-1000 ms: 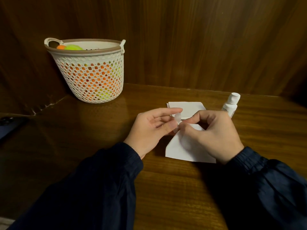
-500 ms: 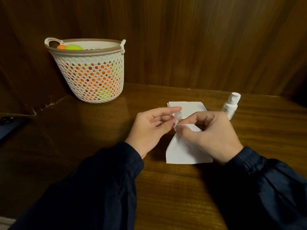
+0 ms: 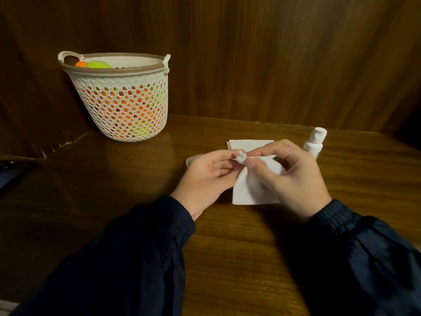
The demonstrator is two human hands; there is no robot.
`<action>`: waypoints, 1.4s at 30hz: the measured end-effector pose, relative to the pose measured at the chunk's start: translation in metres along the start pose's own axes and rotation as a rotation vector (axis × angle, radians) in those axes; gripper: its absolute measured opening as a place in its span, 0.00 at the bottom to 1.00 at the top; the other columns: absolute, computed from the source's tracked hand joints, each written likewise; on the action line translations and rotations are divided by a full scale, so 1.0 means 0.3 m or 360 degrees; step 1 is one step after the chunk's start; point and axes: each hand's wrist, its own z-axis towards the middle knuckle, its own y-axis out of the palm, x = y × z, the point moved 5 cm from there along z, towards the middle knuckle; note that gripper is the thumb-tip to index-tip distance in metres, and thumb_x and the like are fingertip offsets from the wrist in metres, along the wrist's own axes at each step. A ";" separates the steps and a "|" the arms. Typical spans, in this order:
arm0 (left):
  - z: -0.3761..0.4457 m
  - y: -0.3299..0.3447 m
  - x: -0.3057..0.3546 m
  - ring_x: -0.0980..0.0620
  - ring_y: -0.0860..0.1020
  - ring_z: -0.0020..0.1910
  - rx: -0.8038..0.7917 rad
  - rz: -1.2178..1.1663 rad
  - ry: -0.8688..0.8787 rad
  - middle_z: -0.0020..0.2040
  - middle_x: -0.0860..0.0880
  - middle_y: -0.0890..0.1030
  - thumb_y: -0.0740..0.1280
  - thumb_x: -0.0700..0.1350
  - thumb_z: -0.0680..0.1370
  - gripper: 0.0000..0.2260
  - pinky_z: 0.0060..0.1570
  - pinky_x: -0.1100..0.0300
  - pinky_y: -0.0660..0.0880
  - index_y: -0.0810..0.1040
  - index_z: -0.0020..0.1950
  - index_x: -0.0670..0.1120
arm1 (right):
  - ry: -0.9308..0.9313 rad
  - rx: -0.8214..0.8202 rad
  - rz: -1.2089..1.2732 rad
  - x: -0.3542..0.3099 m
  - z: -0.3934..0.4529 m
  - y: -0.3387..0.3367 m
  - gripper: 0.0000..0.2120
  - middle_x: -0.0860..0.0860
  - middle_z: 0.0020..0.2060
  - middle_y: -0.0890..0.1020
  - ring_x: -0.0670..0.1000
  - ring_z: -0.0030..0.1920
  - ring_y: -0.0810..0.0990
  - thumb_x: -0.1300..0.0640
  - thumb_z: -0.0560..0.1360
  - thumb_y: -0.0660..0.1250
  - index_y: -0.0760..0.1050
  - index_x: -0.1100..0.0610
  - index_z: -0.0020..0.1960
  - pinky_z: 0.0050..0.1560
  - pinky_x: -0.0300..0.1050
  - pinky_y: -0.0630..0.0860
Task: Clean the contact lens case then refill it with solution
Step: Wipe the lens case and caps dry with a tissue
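My left hand (image 3: 205, 179) pinches a small clear contact lens case (image 3: 241, 157) above the wooden table. One end of the case (image 3: 193, 159) sticks out behind that hand's fingers. My right hand (image 3: 291, 176) pinches a white tissue (image 3: 248, 192) and presses a twisted corner of it against the case. The rest of the tissue hangs down to the table. A white solution bottle (image 3: 315, 142) with its cap on stands upright just behind my right hand.
A second folded white tissue (image 3: 250, 144) lies flat behind the hands. A white mesh basket (image 3: 127, 103) with orange and green things inside stands at the back left, against the wooden wall. A dark flat object (image 3: 11, 172) sits at the far left edge.
The tissue corner has been bunched up against the case. The hanging tissue has pulled in and shifted. The far end of the case now shows behind my left hand.
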 end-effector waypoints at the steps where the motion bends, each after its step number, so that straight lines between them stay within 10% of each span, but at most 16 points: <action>1: -0.001 -0.001 0.003 0.54 0.86 0.60 -0.0002 -0.0002 0.0013 0.58 0.49 0.88 0.73 0.32 0.79 0.19 0.58 0.63 0.81 0.82 0.69 0.46 | 0.0018 -0.0040 -0.0042 0.006 0.001 0.006 0.07 0.37 0.51 0.86 0.41 0.58 0.82 0.44 0.75 0.77 0.86 0.41 0.52 0.58 0.41 0.77; 6: -0.001 -0.014 0.014 0.54 0.87 0.57 0.0035 0.0075 0.0027 0.55 0.48 0.89 0.74 0.34 0.79 0.23 0.57 0.59 0.83 0.79 0.71 0.50 | 0.0134 -0.0185 -0.0155 0.022 -0.001 0.022 0.10 0.30 0.46 0.86 0.33 0.51 0.83 0.35 0.74 0.73 0.85 0.39 0.48 0.44 0.26 0.77; 11: 0.002 -0.011 0.013 0.53 0.87 0.55 -0.0004 0.0123 -0.0030 0.54 0.51 0.89 0.77 0.36 0.77 0.26 0.52 0.57 0.85 0.76 0.69 0.57 | 0.0148 -0.0123 -0.0182 0.029 -0.003 0.018 0.19 0.48 0.36 0.87 0.50 0.38 0.84 0.39 0.79 0.71 0.87 0.54 0.44 0.34 0.47 0.79; 20: -0.002 -0.014 0.016 0.52 0.88 0.53 0.0020 0.0106 -0.0011 0.52 0.49 0.89 0.76 0.37 0.78 0.25 0.48 0.60 0.84 0.76 0.70 0.56 | 0.0329 -0.0239 -0.0005 0.032 -0.006 0.022 0.11 0.36 0.40 0.88 0.39 0.43 0.86 0.38 0.73 0.77 0.88 0.45 0.44 0.34 0.32 0.79; 26: 0.003 -0.013 0.017 0.52 0.87 0.57 -0.0013 0.0073 -0.0017 0.55 0.49 0.89 0.79 0.38 0.74 0.29 0.55 0.55 0.85 0.75 0.73 0.54 | 0.0331 -0.0117 0.0058 0.028 -0.005 0.012 0.19 0.51 0.34 0.87 0.50 0.33 0.83 0.43 0.80 0.72 0.87 0.56 0.40 0.29 0.44 0.76; 35: -0.003 -0.029 0.005 0.47 0.86 0.61 -0.0030 -0.0346 -0.0157 0.60 0.44 0.88 0.72 0.34 0.79 0.24 0.55 0.56 0.84 0.75 0.73 0.51 | 0.0259 -0.0281 0.0331 -0.006 -0.007 0.010 0.08 0.36 0.47 0.89 0.37 0.49 0.86 0.46 0.71 0.78 0.88 0.43 0.50 0.41 0.30 0.80; 42: -0.004 -0.013 0.012 0.51 0.87 0.58 -0.0089 -0.0171 -0.0119 0.57 0.45 0.89 0.72 0.33 0.79 0.24 0.52 0.60 0.83 0.76 0.71 0.53 | 0.0290 -0.0116 0.0229 0.014 -0.015 0.009 0.12 0.46 0.37 0.88 0.46 0.37 0.85 0.40 0.75 0.77 0.88 0.48 0.42 0.33 0.36 0.79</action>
